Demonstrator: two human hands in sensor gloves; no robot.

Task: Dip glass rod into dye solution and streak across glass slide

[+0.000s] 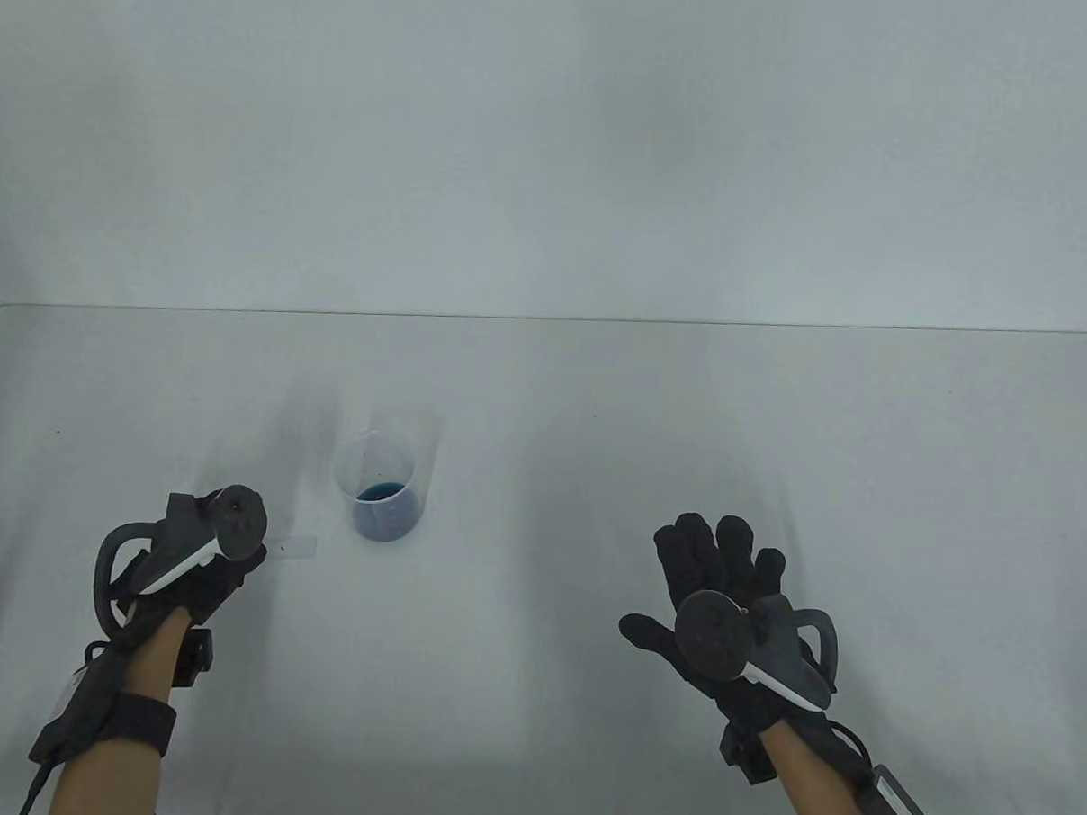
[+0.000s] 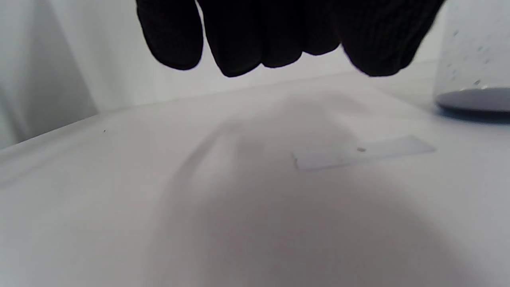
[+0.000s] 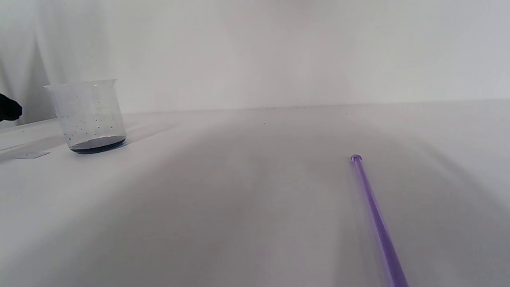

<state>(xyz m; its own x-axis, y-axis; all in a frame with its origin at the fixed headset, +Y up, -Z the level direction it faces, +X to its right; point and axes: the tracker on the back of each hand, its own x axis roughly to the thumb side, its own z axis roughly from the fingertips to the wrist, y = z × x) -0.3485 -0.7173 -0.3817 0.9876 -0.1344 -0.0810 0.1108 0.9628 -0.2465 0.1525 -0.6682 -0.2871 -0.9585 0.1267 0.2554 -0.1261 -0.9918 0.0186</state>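
Note:
A clear beaker (image 1: 382, 490) with a shallow layer of blue dye stands left of the table's middle; it also shows in the right wrist view (image 3: 89, 115). A glass slide (image 1: 299, 548) lies flat just left of it, seen closer in the left wrist view (image 2: 362, 153). My left hand (image 1: 222, 551) hovers over the slide's left end, its fingers (image 2: 279, 40) hanging above it, apart from it and holding nothing. My right hand (image 1: 717, 568) is spread open and empty. A purple glass rod (image 3: 374, 215) lies on the table under it, hidden in the table view.
The white table (image 1: 543, 407) ends at a far edge against a white wall. The beaker's base (image 2: 474, 99) stands just right of the slide. Small droplets speckle the beaker's inner wall.

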